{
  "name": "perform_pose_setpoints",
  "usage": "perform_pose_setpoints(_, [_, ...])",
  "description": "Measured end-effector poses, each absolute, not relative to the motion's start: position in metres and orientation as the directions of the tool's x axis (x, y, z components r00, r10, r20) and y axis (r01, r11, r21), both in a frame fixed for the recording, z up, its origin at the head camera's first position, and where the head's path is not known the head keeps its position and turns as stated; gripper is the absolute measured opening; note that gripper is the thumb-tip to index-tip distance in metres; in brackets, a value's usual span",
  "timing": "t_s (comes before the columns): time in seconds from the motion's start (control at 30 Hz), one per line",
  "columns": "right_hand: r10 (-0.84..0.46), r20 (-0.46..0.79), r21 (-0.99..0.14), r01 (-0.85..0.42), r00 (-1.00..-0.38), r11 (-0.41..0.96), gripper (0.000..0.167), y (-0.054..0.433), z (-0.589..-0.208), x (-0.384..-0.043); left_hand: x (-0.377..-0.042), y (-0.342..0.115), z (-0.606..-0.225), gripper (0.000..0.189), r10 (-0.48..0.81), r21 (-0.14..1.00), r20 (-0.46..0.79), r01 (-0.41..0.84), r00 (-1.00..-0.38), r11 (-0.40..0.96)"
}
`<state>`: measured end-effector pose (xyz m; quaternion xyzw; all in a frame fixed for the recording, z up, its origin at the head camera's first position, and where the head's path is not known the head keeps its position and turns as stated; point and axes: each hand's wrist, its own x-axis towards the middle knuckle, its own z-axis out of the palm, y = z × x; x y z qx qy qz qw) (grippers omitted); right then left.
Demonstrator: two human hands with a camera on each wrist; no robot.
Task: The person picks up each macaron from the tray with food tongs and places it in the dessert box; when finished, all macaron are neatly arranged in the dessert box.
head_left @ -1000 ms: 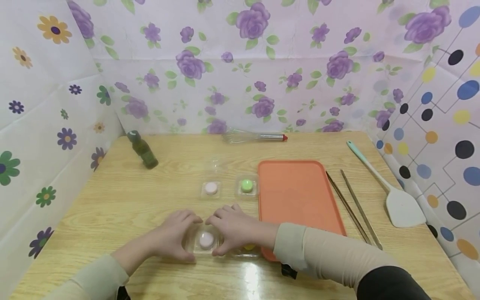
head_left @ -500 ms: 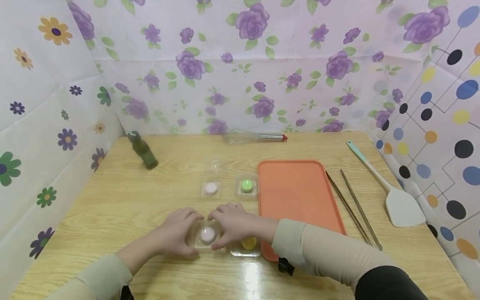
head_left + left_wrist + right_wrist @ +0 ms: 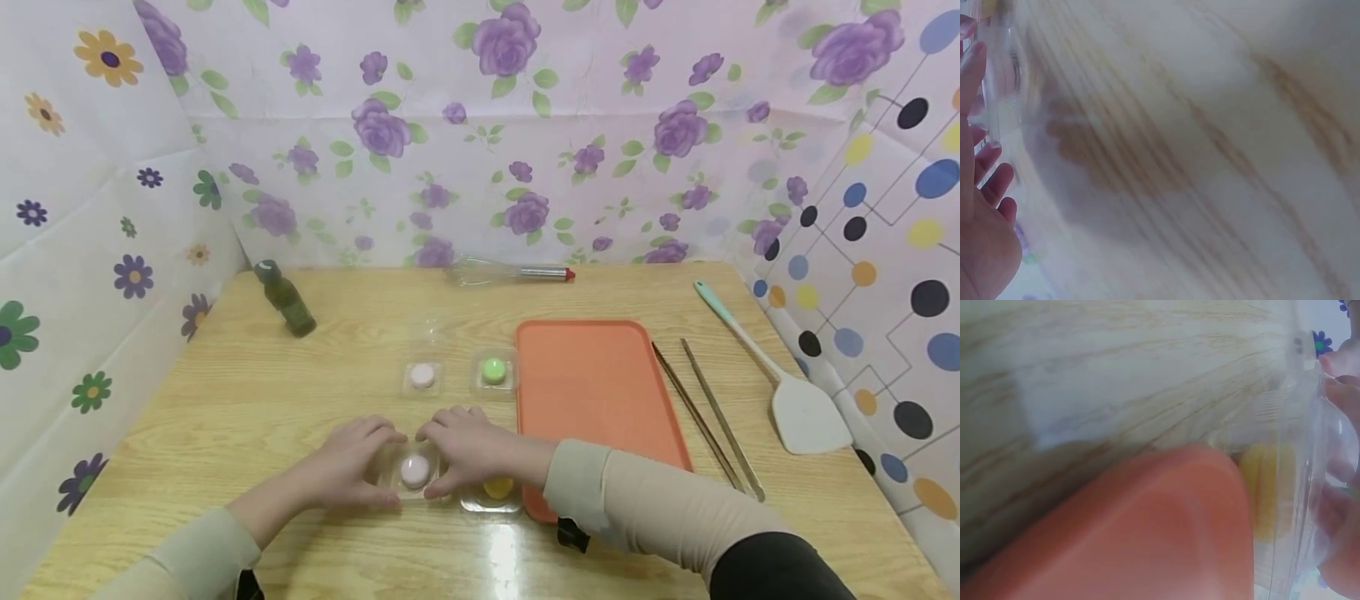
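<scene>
In the head view my left hand [image 3: 351, 465] and right hand [image 3: 467, 454] hold a small clear plastic box [image 3: 405, 493] from its two sides, thumbs near and fingers far. A pale pink macaron [image 3: 415, 472] shows inside it. Close by the right hand, partly under it, is another clear box with a yellow macaron [image 3: 498, 487]; the right wrist view shows this yellow macaron [image 3: 1267, 490] beside the tray corner. The left wrist view catches only part of my left hand [image 3: 985, 231] at its edge, with clear plastic [image 3: 1004, 94] near the fingers.
Beyond the hands stand an opened clear box with a pink macaron [image 3: 423, 376] and a box with a green one [image 3: 493, 371]. An orange tray [image 3: 588, 375], tongs [image 3: 697, 408] and a spatula [image 3: 810, 417] lie rightward. A whisk [image 3: 510, 273] and dark bottle [image 3: 285, 300] lie farther back.
Since a second ago, the held box and both hands have shifted slightly away from me. More of the yellow macaron's box shows below the right hand. The last half second shows almost no movement.
</scene>
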<state>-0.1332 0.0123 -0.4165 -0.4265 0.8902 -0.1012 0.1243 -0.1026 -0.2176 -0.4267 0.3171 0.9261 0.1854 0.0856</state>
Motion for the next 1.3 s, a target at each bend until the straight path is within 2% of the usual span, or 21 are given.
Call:
perform_pose_setpoints(0.2, [-0.787,-0.103,-0.407,-0.696,-0.609,0.592,0.073,0.017,-0.414,-0.142,-0.111,-0.22,-0.42,0.082,0.604,0.381,-0.035,0.548,-0.796,0.745])
perform_pose_setpoints(0.37, [-0.758,-0.049,-0.504,-0.639,-0.651,0.581,0.074,0.024,-0.405,-0.162,-0.129,-0.218,-0.405,0.085,0.597,0.374,0.026,0.562,-0.802,0.738])
perform_pose_setpoints(0.73, [-0.662,0.027,-0.496,-0.585,-0.749,0.642,0.071,0.037,-0.394,-0.216,-0.183,-0.21,-0.39,0.085,0.53,0.422,0.014,0.486,-0.848,0.765])
perform_pose_setpoints(1.3, [-0.503,-0.084,-0.491,-0.404,-0.86,0.772,0.07,0.046,-0.399,-0.263,-0.239,-0.203,-0.396,0.083,0.426,0.454,-0.097,0.341,-0.899,0.823])
